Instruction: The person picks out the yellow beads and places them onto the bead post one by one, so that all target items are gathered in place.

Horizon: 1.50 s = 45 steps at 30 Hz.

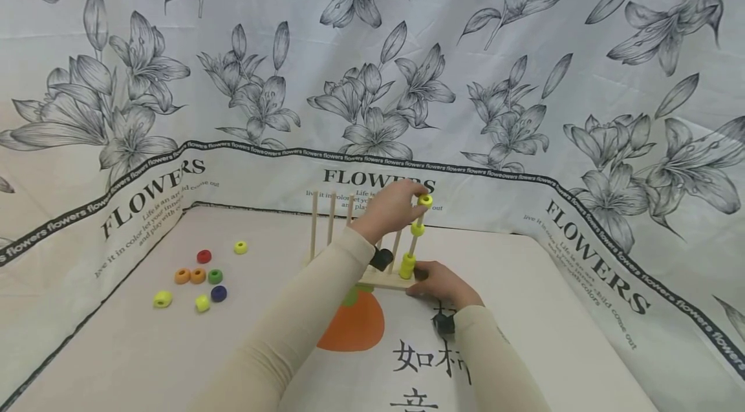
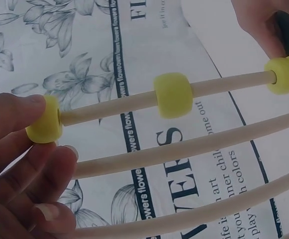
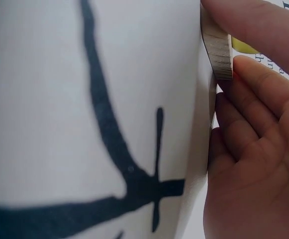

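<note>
A wooden peg stand with a row of upright pegs stands on the table. At the tip of its rightmost peg, my left hand pinches a yellow bead between thumb and finger; the peg end meets the bead's hole. Partway down that peg is another yellow bead, touched by no hand. Several yellow beads are stacked at the peg's foot. My right hand grips the right end of the stand's base, thumb on one side and fingers on the other.
Loose beads lie on the table to the left: a red one, orange ones, a green one, a dark blue one and yellow ones. A flower-printed cloth hangs behind and at the sides.
</note>
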{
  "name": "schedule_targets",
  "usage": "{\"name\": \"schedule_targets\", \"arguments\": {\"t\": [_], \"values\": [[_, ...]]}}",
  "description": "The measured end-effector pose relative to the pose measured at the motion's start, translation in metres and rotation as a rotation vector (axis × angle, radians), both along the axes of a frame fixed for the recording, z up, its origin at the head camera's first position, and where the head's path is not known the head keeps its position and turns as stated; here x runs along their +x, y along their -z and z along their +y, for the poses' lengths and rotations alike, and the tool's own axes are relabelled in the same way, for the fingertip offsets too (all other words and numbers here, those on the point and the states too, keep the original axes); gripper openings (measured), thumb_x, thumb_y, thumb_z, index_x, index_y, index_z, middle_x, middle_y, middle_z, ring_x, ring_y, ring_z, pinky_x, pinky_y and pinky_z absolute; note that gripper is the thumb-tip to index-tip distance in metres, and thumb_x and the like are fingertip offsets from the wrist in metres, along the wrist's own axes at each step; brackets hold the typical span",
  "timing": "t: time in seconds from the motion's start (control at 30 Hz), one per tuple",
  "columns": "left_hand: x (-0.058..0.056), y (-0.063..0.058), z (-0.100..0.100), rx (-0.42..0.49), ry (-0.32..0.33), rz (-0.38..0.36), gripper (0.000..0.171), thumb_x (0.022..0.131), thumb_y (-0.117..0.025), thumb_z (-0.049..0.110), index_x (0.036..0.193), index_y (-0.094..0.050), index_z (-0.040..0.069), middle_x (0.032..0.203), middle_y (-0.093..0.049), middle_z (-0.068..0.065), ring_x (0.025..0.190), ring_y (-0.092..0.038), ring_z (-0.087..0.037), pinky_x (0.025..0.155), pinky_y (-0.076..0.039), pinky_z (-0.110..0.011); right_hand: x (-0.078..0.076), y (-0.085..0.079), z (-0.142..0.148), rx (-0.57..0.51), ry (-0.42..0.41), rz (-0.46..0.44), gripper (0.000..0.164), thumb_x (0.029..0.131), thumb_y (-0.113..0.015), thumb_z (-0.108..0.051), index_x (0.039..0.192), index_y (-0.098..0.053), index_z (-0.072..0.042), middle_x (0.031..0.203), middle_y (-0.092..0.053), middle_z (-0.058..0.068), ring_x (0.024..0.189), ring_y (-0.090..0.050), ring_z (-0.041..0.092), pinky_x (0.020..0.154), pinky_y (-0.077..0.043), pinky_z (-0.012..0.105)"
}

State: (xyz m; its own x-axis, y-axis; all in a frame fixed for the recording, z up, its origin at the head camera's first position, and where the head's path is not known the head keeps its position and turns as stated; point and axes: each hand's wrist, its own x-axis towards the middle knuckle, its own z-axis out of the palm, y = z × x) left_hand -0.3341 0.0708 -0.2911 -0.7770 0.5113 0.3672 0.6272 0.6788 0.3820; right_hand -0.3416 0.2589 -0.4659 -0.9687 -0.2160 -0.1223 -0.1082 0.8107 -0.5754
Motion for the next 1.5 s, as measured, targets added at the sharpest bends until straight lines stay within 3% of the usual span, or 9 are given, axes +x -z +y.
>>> {"name": "schedule_targets", "arguments": {"t": [0.3, 0.67, 0.9, 1.07, 1.5], "values": [[-0.002, -0.009, 0.004, -0.004, 0.003, -0.045, 0.036, 0.095, -0.062, 0.029, 0.128, -0.062, 0.014, 0.125, -0.065, 0.0, 0.113, -0.061, -0.015, 0.097, -0.051, -0.032, 0.0, 0.0, 0.0, 0.002, 0.012, -0.004, 0.065, 0.074, -0.082, -0.037, 0.134, -0.058, -0.029, 0.14, -0.056, 0.002, 0.132, -0.048, 0.029, 0.111, -0.034, 0.059], [-0.007, -0.017, 0.007, -0.042, -0.001, -0.077, 0.037, 0.095, -0.062, 0.027, 0.128, -0.062, 0.011, 0.122, -0.066, -0.002, 0.11, -0.062, -0.016, 0.094, -0.053, -0.033, 0.0, 0.001, 0.0, -0.028, 0.011, -0.017, 0.067, 0.072, -0.083, -0.036, 0.134, -0.058, -0.028, 0.142, -0.055, 0.001, 0.135, -0.046, 0.03, 0.112, -0.032, 0.058], [-0.009, -0.02, 0.007, -0.097, 0.007, -0.06, 0.036, 0.095, -0.062, 0.025, 0.127, -0.063, 0.011, 0.118, -0.067, -0.003, 0.106, -0.063, -0.016, 0.091, -0.054, -0.032, 0.0, 0.0, 0.0, -0.026, 0.011, -0.017, 0.067, 0.072, -0.083, -0.036, 0.134, -0.058, -0.029, 0.143, -0.053, 0.001, 0.137, -0.044, 0.03, 0.113, -0.031, 0.058], [-0.011, -0.022, 0.006, -0.121, 0.004, -0.056, 0.038, 0.095, -0.061, 0.026, 0.131, -0.06, 0.013, 0.125, -0.065, -0.003, 0.112, -0.062, -0.017, 0.093, -0.053, -0.033, -0.001, 0.0, 0.0, -0.013, 0.015, -0.023, 0.068, 0.072, -0.083, -0.037, 0.134, -0.058, -0.029, 0.144, -0.053, 0.001, 0.137, -0.043, 0.031, 0.113, -0.03, 0.059], [-0.007, -0.022, -0.004, -0.084, -0.009, -0.033, 0.039, 0.095, -0.061, 0.029, 0.131, -0.06, 0.013, 0.126, -0.064, -0.003, 0.115, -0.06, -0.017, 0.097, -0.051, -0.033, 0.0, -0.001, -0.001, -0.011, 0.025, -0.026, 0.068, 0.071, -0.084, -0.039, 0.133, -0.059, -0.029, 0.143, -0.054, 0.001, 0.136, -0.045, 0.031, 0.112, -0.031, 0.06]]}}
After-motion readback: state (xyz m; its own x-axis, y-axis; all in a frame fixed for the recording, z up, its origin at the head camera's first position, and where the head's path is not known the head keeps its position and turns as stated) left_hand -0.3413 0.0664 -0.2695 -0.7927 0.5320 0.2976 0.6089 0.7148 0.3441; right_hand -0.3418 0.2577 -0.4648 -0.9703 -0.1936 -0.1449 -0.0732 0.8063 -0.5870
